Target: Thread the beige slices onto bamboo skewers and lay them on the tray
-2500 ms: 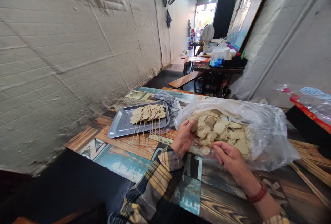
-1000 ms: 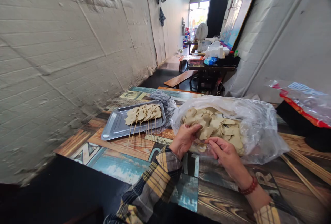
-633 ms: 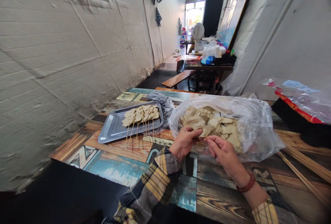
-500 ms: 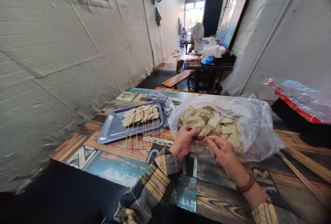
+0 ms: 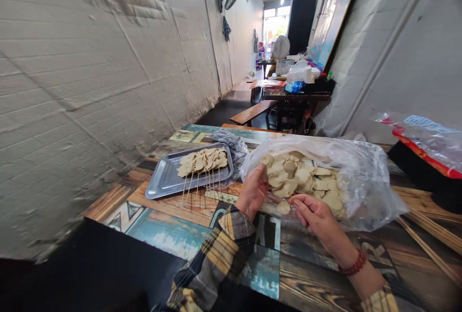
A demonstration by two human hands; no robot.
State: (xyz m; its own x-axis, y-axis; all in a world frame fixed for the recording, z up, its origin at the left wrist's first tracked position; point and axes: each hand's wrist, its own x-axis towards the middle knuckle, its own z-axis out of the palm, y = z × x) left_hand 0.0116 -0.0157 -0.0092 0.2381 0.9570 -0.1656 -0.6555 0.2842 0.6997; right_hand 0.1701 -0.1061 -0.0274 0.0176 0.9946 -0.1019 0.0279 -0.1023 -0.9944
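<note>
A clear plastic bag (image 5: 364,177) lies on the patterned table (image 5: 173,225), holding a heap of flat, pale food slices (image 5: 306,180). My left hand (image 5: 252,192) rests at the bag's open mouth, fingers curled on the left edge of the heap. My right hand (image 5: 317,216) sits at the bag's near edge with fingers bent, pinching near a single slice (image 5: 283,207); what it holds is hard to make out. To the left, a metal tray (image 5: 164,180) carries several skewered slices (image 5: 204,160), sticks pointing toward me.
A grey cloth (image 5: 233,141) lies behind the tray. Loose bamboo skewers (image 5: 429,228) lie on the right of the table. A red and clear packet (image 5: 429,146) sits at far right. A white brick wall runs along the left; a bench and cluttered table stand beyond.
My left hand has shifted from the near edge of the heap up to its left side. The right hand stays at the bag's near edge. The view has shifted slightly.
</note>
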